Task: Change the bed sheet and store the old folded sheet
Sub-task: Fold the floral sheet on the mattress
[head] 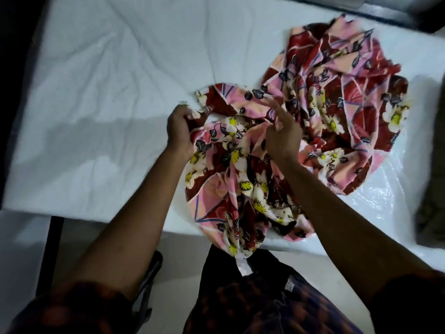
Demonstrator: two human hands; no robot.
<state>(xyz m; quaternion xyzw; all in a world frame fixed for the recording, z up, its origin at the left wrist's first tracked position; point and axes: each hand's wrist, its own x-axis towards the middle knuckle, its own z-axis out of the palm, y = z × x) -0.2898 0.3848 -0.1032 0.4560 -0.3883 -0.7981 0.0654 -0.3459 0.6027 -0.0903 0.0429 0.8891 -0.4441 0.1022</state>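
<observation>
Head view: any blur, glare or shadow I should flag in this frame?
Head view: motion blur smears the right hand and the far edge of the floral sheet; the left hand, gripping the sheet, is sharper. Head view: glare on the clear plastic, a soft shadow across the white mattress, dim foreground, wide-angle bowing of the mattress edges.
</observation>
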